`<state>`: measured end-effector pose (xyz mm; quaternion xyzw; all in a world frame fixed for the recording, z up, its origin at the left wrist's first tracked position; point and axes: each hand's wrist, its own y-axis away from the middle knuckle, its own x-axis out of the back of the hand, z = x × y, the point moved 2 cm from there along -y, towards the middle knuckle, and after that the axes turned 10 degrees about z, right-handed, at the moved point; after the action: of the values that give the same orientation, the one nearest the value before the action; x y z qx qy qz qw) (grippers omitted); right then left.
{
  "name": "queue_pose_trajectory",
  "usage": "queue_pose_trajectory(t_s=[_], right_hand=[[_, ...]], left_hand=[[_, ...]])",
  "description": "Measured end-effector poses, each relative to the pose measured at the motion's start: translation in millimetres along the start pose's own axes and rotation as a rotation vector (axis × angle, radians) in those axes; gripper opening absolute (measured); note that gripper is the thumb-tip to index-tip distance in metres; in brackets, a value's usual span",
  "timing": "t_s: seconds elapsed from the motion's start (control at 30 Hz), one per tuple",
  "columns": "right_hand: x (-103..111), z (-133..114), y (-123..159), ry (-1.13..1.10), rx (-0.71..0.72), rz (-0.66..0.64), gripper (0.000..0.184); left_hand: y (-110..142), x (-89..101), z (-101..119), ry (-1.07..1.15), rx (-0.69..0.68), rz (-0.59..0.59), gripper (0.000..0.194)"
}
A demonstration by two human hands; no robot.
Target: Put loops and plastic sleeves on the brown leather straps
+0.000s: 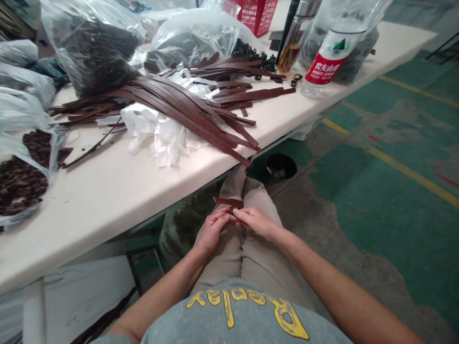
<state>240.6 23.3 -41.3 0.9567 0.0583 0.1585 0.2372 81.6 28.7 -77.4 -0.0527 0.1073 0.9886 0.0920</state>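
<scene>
Over my lap, below the table edge, both hands meet on a short brown leather strap (pixel 228 202). My left hand (pixel 212 228) pinches its near end with curled fingers. My right hand (pixel 255 221) grips the same strap from the right, fingers closed. The strap's free end sticks up and to the left above my fingers. A pile of long brown leather straps (pixel 186 102) lies across the white table (pixel 118 191), some ends hanging over its front edge just above my hands.
Clear plastic bags of dark parts (pixel 91 45) stand at the back and at the left edge (pixel 21 177). Crumpled white plastic (pixel 161 136), black rings (pixel 256 59), two bottles (pixel 332 52) and a red basket (pixel 258 14) share the table. Green floor lies to the right.
</scene>
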Motion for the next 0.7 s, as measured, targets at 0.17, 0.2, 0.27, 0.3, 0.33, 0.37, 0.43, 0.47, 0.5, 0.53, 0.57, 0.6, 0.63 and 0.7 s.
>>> queue_pose_trajectory(t_s=[0.17, 0.2, 0.27, 0.3, 0.33, 0.37, 0.43, 0.47, 0.5, 0.53, 0.57, 0.6, 0.63, 0.7], right_hand=[[-3.7, -7.1, -1.6, -0.054, -0.004, -0.045, 0.065], [-4.5, -8.0, -2.2, -0.064, 0.0, -0.057, 0.064], [-6.2, -9.2, -3.7, -0.081, 0.007, -0.08, 0.063], [-6.8, -9.3, -4.5, -0.088, 0.012, -0.086, 0.063], [-7.3, -9.0, -5.3, -0.093, 0.017, -0.086, 0.064], [-7.4, -8.3, -6.1, -0.097, 0.023, -0.082, 0.064], [-6.4, -5.3, -6.8, -0.097, 0.032, -0.066, 0.065], [-5.1, -3.2, -6.6, -0.095, 0.034, -0.056, 0.065], [-3.2, -0.9, -5.9, -0.093, 0.032, -0.047, 0.065], [-0.9, 1.5, -4.7, -0.091, 0.024, -0.039, 0.064], [1.7, 3.8, -3.0, -0.09, 0.013, -0.036, 0.063], [4.3, 5.9, -1.0, -0.088, -0.003, -0.037, 0.063], [6.9, 7.5, 1.2, -0.084, -0.02, -0.043, 0.062], [11.0, 9.0, 5.5, -0.069, -0.046, -0.062, 0.061]], left_hand=[[-0.2, -0.7, 5.0, 0.027, -0.088, -0.052, 0.025], [-0.4, -0.6, 5.5, 0.022, -0.096, -0.051, 0.024], [-0.7, -0.4, 5.2, 0.018, -0.098, -0.05, 0.025], [-1.0, -0.1, 4.4, 0.017, -0.094, -0.05, 0.025], [-1.2, 0.4, 3.2, 0.014, -0.088, -0.048, 0.025], [-1.4, 1.1, 1.7, 0.008, -0.082, -0.047, 0.025], [-1.6, 2.6, -1.5, -0.014, -0.073, -0.045, 0.024], [-1.5, 3.3, -3.0, -0.023, -0.07, -0.044, 0.024], [-1.3, 4.0, -4.3, -0.026, -0.066, -0.04, 0.024], [-1.1, 4.5, -5.3, -0.024, -0.061, -0.035, 0.024], [-0.8, 4.9, -6.1, -0.019, -0.054, -0.028, 0.024], [-0.5, 5.1, -6.6, -0.015, -0.045, -0.018, 0.024], [-0.2, 5.2, -6.8, -0.016, -0.037, -0.009, 0.024], [0.1, 5.0, -6.9, -0.034, -0.025, 0.003, 0.024]])
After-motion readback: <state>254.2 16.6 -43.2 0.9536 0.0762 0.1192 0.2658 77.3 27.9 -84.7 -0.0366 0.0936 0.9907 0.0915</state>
